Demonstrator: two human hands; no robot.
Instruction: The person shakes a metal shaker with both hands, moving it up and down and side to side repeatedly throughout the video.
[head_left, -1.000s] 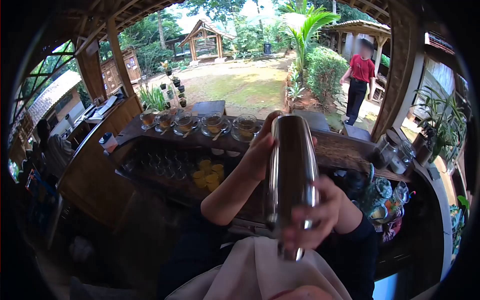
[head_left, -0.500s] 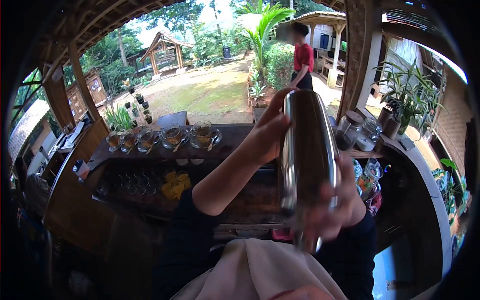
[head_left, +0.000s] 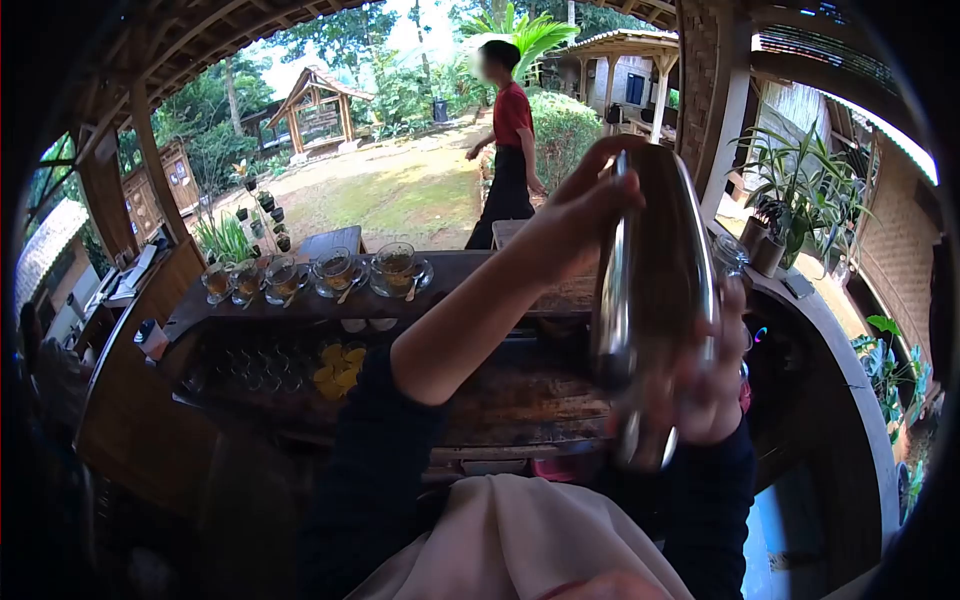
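A shiny metal cocktail shaker (head_left: 655, 250) is held up in front of me, slightly tilted, its wide end uppermost and the narrow cap end low. My left hand (head_left: 603, 195) grips the wide end with fingers wrapped over it. Around the narrow end is my right hand (head_left: 712, 385), blurred by motion, its fingers closed on the metal. On the counter ledge to the left stands a row of glass cups (head_left: 395, 262) on saucers with spoons, holding a brownish drink. Below them, yellow cups (head_left: 338, 368) sit beside upturned clear glasses (head_left: 262, 368).
A dark wooden counter (head_left: 500, 405) curves around me. Glass jars (head_left: 731, 255) and potted plants (head_left: 790, 215) stand on the right. A person in a red shirt (head_left: 512, 115) walks outside beyond the counter. A bamboo post (head_left: 705, 90) rises at the right.
Both hands and the shaker have shifted right and slightly up, staying together. The person in red has moved left across the yard. My view has turned a little.
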